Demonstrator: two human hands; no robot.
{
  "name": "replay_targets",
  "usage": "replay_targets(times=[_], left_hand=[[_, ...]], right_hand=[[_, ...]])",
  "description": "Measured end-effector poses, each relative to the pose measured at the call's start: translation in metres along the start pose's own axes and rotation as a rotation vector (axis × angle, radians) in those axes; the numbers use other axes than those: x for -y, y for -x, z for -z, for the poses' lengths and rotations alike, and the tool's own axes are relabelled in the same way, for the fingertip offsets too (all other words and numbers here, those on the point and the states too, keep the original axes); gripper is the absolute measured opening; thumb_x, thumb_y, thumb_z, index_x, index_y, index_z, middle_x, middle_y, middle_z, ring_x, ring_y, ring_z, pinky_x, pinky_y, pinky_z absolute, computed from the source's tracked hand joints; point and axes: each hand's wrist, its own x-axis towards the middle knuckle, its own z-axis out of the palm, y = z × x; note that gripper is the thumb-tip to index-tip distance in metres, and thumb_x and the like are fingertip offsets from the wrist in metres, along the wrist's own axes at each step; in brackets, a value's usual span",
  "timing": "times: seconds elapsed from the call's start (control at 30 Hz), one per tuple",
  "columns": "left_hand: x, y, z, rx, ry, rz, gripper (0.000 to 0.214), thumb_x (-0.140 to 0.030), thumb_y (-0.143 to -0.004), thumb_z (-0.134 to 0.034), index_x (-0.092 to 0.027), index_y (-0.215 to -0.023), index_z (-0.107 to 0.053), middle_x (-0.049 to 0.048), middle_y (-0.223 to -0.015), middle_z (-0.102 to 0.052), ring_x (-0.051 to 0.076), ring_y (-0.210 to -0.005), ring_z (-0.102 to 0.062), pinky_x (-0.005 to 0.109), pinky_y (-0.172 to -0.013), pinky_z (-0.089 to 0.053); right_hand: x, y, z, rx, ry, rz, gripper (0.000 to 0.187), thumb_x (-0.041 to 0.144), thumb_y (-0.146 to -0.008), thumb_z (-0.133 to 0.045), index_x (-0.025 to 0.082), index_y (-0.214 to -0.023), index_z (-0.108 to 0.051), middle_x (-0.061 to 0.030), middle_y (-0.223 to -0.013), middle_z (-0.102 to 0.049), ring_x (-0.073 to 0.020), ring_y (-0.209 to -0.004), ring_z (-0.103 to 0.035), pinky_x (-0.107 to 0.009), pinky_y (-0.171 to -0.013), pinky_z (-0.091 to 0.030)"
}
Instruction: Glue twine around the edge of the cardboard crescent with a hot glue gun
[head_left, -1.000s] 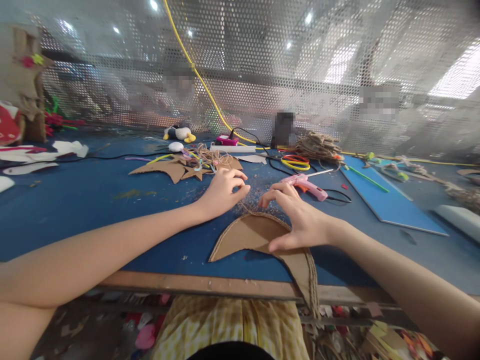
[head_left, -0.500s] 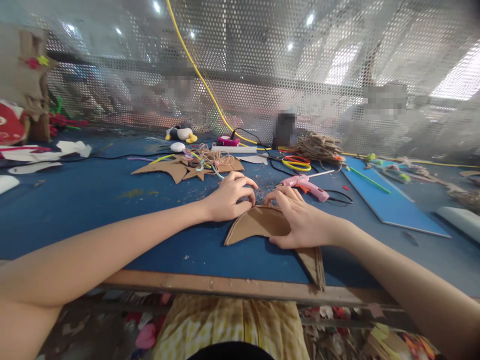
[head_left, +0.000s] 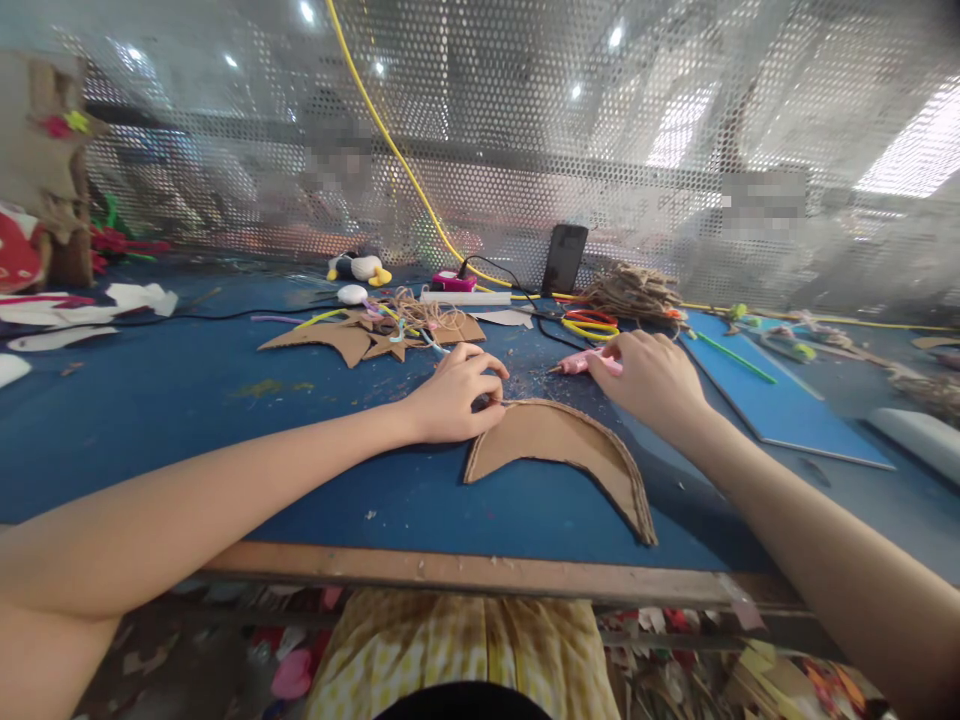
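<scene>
A brown cardboard crescent (head_left: 564, 448) lies flat on the blue table (head_left: 187, 420), its outer rim wrapped with twine. My left hand (head_left: 456, 393) rests at the crescent's far left tip, fingers curled and pinched against that edge. My right hand (head_left: 651, 380) is off the cardboard, farther back and to the right, its fingers closed around the pink glue gun (head_left: 581, 364), whose nozzle points left.
Cardboard star cut-outs and tangled twine (head_left: 390, 330) lie behind my left hand. A black phone (head_left: 564, 258) leans on the perforated screen. A twine pile (head_left: 634, 290), yellow loops, a blue sheet (head_left: 780, 400) and white foam (head_left: 919, 435) sit to the right. The table's wooden edge (head_left: 480, 572) is near me.
My right hand left the crescent and moved back-right onto the pink glue gun. The crescent now lies uncovered. My left hand stayed at its tip.
</scene>
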Motion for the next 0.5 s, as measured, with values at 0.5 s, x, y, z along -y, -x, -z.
replay_targets(times=[0.5], left_hand=[[-0.004, -0.002, 0.003, 0.004, 0.018, -0.024, 0.023, -0.028, -0.095, -0.054, -0.021, -0.081, -0.070, 0.0068, -0.119, -0.067, 0.028, -0.122, -0.044, 0.051, -0.111, -0.037]], right_hand=[[-0.026, -0.011, -0.014, 0.308, -0.101, 0.099, 0.038, 0.031, -0.089, -0.046, 0.029, -0.110, -0.077, -0.0045, -0.098, -0.077, -0.0237, -0.083, -0.068, -0.030, -0.068, -0.041]])
